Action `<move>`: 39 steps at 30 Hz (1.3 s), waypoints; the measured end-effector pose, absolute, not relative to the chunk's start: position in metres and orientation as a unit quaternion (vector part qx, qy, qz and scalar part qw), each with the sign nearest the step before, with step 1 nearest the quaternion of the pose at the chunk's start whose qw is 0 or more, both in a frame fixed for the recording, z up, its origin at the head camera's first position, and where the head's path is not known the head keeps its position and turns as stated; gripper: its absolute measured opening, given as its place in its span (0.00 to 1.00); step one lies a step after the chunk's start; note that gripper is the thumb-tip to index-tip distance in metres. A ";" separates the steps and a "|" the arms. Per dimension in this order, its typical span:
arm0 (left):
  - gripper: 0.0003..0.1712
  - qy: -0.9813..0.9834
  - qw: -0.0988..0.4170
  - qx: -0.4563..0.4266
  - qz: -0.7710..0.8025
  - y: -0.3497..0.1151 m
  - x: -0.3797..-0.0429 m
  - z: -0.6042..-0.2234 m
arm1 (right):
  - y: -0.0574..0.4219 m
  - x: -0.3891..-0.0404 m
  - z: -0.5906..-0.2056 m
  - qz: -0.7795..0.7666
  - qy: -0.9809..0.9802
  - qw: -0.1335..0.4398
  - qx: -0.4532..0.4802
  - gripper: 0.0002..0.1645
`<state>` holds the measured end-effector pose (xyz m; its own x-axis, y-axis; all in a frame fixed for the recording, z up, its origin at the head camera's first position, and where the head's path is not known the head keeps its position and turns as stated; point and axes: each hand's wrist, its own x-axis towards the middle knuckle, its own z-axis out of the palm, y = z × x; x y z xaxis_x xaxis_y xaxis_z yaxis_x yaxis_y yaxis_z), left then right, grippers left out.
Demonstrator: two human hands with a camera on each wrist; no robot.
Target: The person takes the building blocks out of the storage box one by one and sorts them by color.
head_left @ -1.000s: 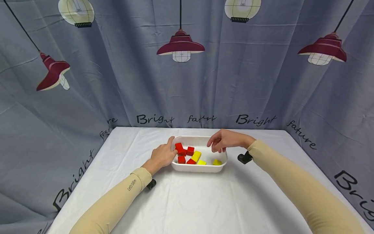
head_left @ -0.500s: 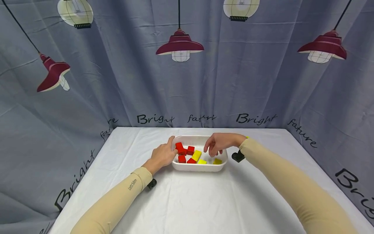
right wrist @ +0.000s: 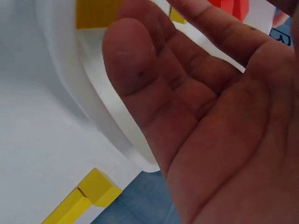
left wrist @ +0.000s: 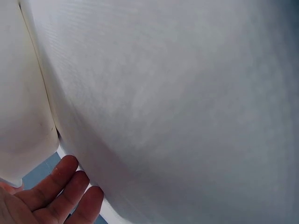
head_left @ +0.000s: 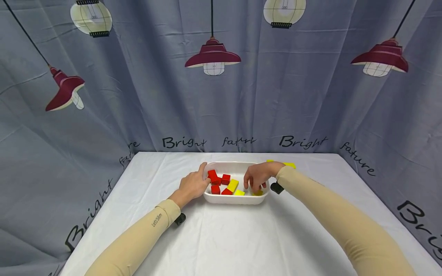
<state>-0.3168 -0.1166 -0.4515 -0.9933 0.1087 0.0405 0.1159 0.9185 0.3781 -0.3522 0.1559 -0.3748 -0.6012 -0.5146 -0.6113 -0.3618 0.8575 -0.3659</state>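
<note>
A white rectangular tray [head_left: 229,199] lies on the table with several red blocks [head_left: 215,189] in its left half. A yellow block [head_left: 233,186] leans among them, and a second yellow piece [head_left: 239,193] is beside it at the near wall. My left hand [head_left: 193,184] grips the tray's left end, thumb over the rim; its other fingers [left wrist: 65,182] reach out straight beside the wall. My right hand [head_left: 259,175] dips into the tray's right end, fingers loosely bent downward. Its fingertips are right at a yellow block [right wrist: 96,13], which they partly cover in the head view.
Behind my right wrist, more yellow blocks [head_left: 290,165] lie on the white-covered table [head_left: 221,237], outside the tray near the far edge. A grey curtain [head_left: 221,103] printed with lamps hangs beyond the table and along both sides.
My right hand has moved down and slightly toward me, over the yellow block at the tray's right end. Yellow blocks behind its wrist have come into view. My left hand stays put.
</note>
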 end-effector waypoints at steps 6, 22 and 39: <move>0.39 -0.980 0.005 -0.052 -0.192 -0.115 -0.317 -0.451 | 0.155 -0.355 -0.378 -0.092 0.887 0.389 -0.230 0.21; 0.39 -0.980 0.005 -0.054 -0.191 -0.115 -0.317 -0.452 | 0.155 -0.360 -0.387 -0.104 0.903 0.360 -0.211 0.20; 0.39 -0.980 0.005 -0.053 -0.191 -0.115 -0.315 -0.449 | 0.155 -0.369 -0.396 -0.112 0.918 0.327 -0.195 0.12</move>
